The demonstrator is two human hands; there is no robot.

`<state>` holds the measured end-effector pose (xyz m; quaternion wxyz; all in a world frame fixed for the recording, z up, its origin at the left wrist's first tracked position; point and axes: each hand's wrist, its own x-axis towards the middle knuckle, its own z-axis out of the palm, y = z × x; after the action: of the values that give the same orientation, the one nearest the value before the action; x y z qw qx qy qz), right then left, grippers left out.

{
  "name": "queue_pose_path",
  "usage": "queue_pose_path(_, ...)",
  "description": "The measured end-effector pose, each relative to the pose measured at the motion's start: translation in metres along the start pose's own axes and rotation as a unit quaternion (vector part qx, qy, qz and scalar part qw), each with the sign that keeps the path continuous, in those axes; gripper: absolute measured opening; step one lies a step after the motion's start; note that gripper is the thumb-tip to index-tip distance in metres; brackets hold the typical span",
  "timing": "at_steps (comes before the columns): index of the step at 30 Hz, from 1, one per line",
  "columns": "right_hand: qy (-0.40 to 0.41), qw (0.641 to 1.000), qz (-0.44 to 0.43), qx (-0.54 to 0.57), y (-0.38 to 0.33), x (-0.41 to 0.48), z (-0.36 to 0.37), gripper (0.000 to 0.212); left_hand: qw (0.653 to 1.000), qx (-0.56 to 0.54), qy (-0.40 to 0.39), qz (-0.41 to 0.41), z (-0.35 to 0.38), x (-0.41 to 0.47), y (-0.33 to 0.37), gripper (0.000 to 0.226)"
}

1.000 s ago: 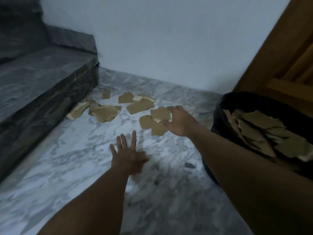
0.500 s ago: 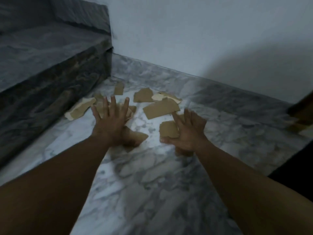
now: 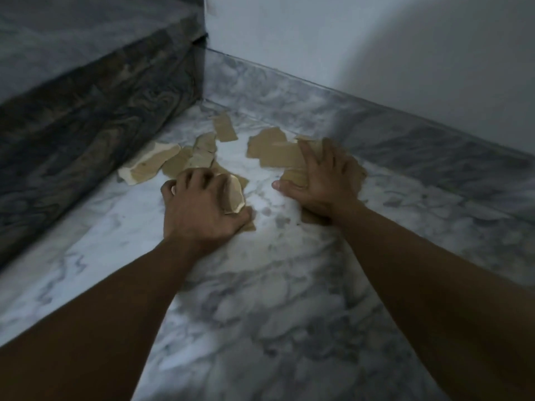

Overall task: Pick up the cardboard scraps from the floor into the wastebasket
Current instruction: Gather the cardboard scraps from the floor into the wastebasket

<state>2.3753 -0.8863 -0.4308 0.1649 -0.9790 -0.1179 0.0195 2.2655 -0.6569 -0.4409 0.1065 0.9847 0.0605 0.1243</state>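
Note:
Several torn brown cardboard scraps [image 3: 275, 153] lie on the marble floor [image 3: 275, 314] near the corner. My left hand [image 3: 199, 206] has its fingers curled around a scrap [image 3: 233, 195] whose pale edge sticks up beside the knuckles. More scraps [image 3: 153, 166] lie just beyond it by the step. My right hand [image 3: 321, 180] rests flat with fingers spread on a pile of scraps, pressing them to the floor. The wastebasket is out of view.
A dark marble step [image 3: 86, 96] rises on the left, close to the scraps. A white wall [image 3: 376, 53] with a grey marble skirting [image 3: 376, 117] runs along the back and right.
The view has swung left and closer; the wastebasket has left the frame. My left hand went from spread open to curled on a scrap. My right hand moved forward onto the far pile.

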Motion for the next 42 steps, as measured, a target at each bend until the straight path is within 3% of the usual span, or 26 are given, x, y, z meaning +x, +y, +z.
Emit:
queue_pose_path(2, -0.026, 0.999, 0.033, -0.012, -0.002, 0.014, 0.004, 0.112, 0.999, -0.009, -0.029, -0.018, 0.002, 0.003, 0.000, 0.084)
queue_pose_path(6, 0.053, 0.993, 0.039, -0.102, -0.007, 0.023, 0.003, 0.105, 0.994, -0.003, -0.099, -0.041, 0.005, 0.007, -0.003, 0.098)
queue_pose_path(9, 0.031, 0.995, 0.052, -0.075, -0.009, 0.014, 0.006, 0.104, 0.994, 0.008, -0.100, -0.037, 0.002, 0.005, -0.003, 0.097)
queue_pose_path(14, 0.061, 0.989, 0.063, -0.116, -0.018, -0.028, 0.007, 0.103, 0.992, 0.028, -0.121, -0.033, -0.014, -0.001, 0.008, 0.082)
queue_pose_path(18, 0.036, 0.986, 0.090, -0.137, -0.023, -0.076, 0.000, 0.112, 0.986, 0.043, -0.151, -0.049, -0.026, -0.018, 0.028, 0.057)
queue_pose_path(22, -0.007, 0.987, 0.085, -0.133, -0.028, -0.137, -0.015, 0.102, 0.976, 0.107, -0.187, 0.017, -0.056, -0.049, 0.036, 0.035)
queue_pose_path(25, -0.062, 0.987, 0.123, -0.079, -0.026, -0.177, -0.038, 0.096, 0.968, 0.134, -0.209, 0.045, -0.090, -0.074, 0.034, 0.038)
queue_pose_path(28, -0.024, 0.990, 0.117, -0.074, -0.028, -0.203, -0.077, 0.094, 0.966, 0.144, -0.185, 0.113, -0.117, -0.089, 0.029, 0.053)
queue_pose_path(33, 0.072, 0.990, 0.107, -0.062, -0.061, -0.227, -0.189, 0.088, 0.976, 0.098, -0.131, 0.146, -0.183, -0.082, 0.054, 0.076)
queue_pose_path(38, 0.201, 0.966, 0.163, 0.014, -0.074, -0.261, -0.329, 0.089, 0.965, 0.045, -0.034, 0.256, -0.280, -0.074, 0.151, 0.089)
queue_pose_path(42, 0.232, 0.943, 0.235, -0.030, -0.031, -0.308, -0.414, 0.090, 0.943, 0.002, 0.039, 0.330, -0.339, -0.088, 0.249, 0.091)
